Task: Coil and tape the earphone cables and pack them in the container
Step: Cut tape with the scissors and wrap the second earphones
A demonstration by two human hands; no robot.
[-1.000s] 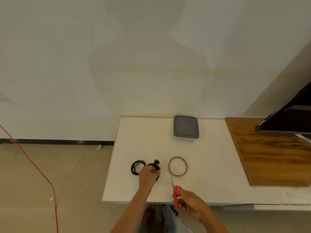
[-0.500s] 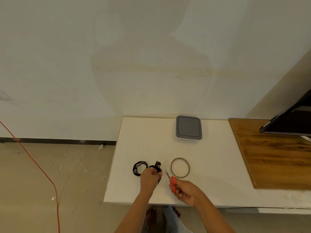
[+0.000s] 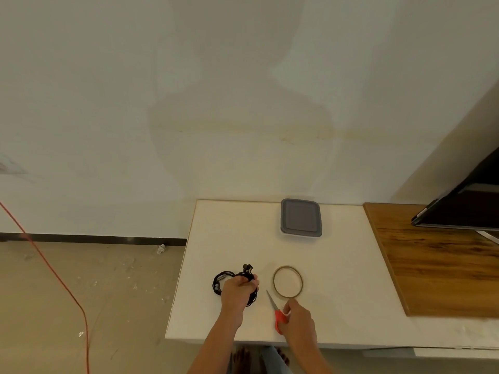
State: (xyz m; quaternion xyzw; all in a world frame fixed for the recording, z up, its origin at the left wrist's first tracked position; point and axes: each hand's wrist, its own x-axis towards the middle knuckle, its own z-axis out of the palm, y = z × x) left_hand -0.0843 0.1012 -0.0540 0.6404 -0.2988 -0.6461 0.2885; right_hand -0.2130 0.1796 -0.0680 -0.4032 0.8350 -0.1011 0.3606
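Note:
My left hand grips a coil of black earphone cable, its plugs sticking up past the knuckles. A second black coil lies on the white table just left of that hand. My right hand holds red-handled scissors, blades pointing up-left toward the left hand, beside the thin ring of tape. A grey lidded container sits at the table's far edge, lid on.
The white table meets a wooden panel on its right, with a dark screen leaning above it. An orange cord runs over the floor at left. The wall stands right behind the table.
My right hand with the scissors has drawn back to the right, away from the left hand, and now sits just below the tape ring. The left hand keeps its grip on the coil.

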